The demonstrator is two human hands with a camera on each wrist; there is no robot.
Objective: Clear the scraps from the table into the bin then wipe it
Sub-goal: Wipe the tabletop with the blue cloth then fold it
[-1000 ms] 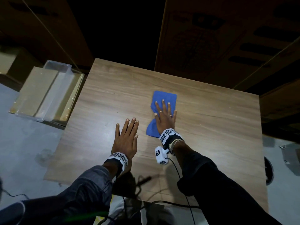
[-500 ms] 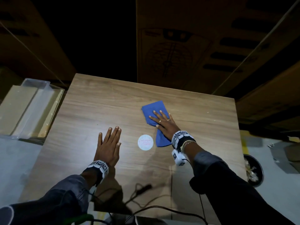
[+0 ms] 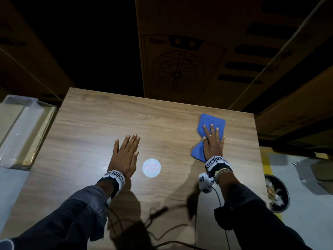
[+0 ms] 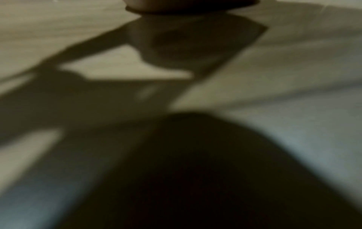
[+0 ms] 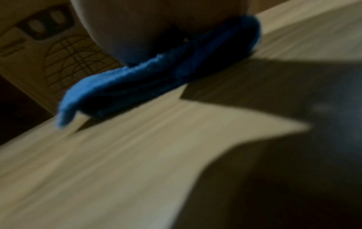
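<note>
A blue cloth [image 3: 211,123] lies on the wooden table [image 3: 100,123] near its far right corner. My right hand [image 3: 213,139] presses flat on it with straight, spread fingers. In the right wrist view the cloth [image 5: 149,74] shows bunched under the palm, blurred. My left hand [image 3: 125,154] rests flat on the table's middle, fingers straight, holding nothing. The left wrist view shows only blurred tabletop and shadows. A dark round bin [image 3: 277,193] with pale scraps inside stands on the floor to the table's right.
A round white sticker [image 3: 151,167] lies on the table between my hands. A clear plastic box [image 3: 23,130] sits left of the table. Cardboard boxes [image 3: 180,65] stand behind the far edge. Cables [image 3: 162,230] trail over the near edge.
My right hand has slid the cloth from the table's middle to the far right, uncovering the round sticker. The left hand has stayed flat in place.
</note>
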